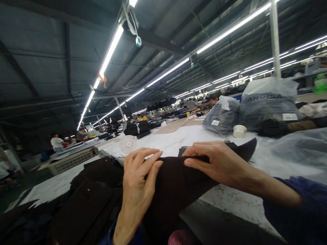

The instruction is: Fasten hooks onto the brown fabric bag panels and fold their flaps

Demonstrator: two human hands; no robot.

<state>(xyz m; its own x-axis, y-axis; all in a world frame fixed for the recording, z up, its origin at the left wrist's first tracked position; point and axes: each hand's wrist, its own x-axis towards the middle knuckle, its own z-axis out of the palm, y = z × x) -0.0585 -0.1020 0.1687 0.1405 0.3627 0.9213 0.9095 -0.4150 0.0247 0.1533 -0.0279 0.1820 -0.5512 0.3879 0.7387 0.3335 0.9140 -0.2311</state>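
A dark brown piece of fabric [172,183] hangs over the near edge of the white-topped table, its upper edge pulled level between my two hands. On its left, my left hand [140,177] pinches that edge between thumb and fingers. My right hand [210,160] grips the same edge farther right, thumb in front and fingers curled behind. Part of the cloth runs on behind my right hand and ends in a dark tip. Whether it is a whole garment or one panel, I cannot tell.
Dark folded garments [86,204] are heaped at the left. A small white fan [128,144] stands beyond my left hand. Filled plastic bags [268,101], a white cup [239,131] and clear plastic sheeting [309,149] lie at the right. People work farther back.
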